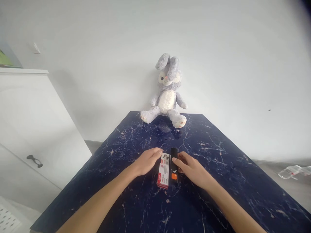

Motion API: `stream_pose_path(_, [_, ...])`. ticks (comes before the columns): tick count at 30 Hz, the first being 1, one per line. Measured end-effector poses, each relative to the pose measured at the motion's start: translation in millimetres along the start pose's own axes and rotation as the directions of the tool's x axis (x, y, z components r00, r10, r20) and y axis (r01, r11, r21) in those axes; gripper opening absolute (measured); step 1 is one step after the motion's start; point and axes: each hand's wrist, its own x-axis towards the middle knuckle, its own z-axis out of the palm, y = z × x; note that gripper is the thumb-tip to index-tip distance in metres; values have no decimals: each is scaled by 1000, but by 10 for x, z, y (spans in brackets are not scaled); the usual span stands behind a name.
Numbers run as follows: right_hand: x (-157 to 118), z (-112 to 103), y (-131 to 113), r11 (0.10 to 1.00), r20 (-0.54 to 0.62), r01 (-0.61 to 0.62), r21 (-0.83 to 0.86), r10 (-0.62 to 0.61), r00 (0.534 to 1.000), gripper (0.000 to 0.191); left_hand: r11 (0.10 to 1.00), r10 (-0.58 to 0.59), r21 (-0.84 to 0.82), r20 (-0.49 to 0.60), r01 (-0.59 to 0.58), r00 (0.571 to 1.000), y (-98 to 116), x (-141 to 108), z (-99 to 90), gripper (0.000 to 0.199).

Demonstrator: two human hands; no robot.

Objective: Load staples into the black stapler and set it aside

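Note:
Two small red-and-white staple boxes [163, 174] lie in line on the table, the nearer one partly over or against the farther one [165, 158]. My left hand [148, 160] is at their left side, its fingers closed about the far left corner. Right beside the boxes is a black stapler [174, 168] with an orange patch near its close end. My right hand [189, 166] holds the stapler from the right, thumb on top and fingers curled at its side. The undersides of both things are hidden.
A grey plush rabbit [166, 100] sits at the far edge of the dark blue marbled table [136, 207], against the white wall. A white cabinet [36, 119] stands on the left. Clear plastic items [290, 172] lie beyond the table's right edge.

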Motion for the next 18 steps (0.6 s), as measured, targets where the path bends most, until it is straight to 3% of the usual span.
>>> stream_pose_path(2, [0,-2,0,1000,2,4,2,-4,1000,32,998,3,67,126,-12,992,-12,-58,-109,66])
stream_pose_path(4, [-1,-3,-3,1000,2,2,0,-2,1000,33,989,-3,141,296,-41,955,-29,-114,-183,101])
stream_pose_path(6, [-2,-2,-10,1000,2,-4,-5,4,1000,33,977,-3,196,389,-80,921,-44,-159,-191,130])
stream_pose_path(8, [-4,1,-19,1000,0,-11,-10,11,1000,32,968,21,225,353,-107,935,-52,-187,-140,137])
stream_pose_path(11, [-10,2,-41,1000,-6,-14,-22,14,1000,31,966,56,232,253,-117,966,-50,-201,-40,133])
stream_pose_path(18, [-63,-41,-108,997,22,24,-69,-22,1000,32,966,29,249,176,-73,984,-43,-198,0,128])
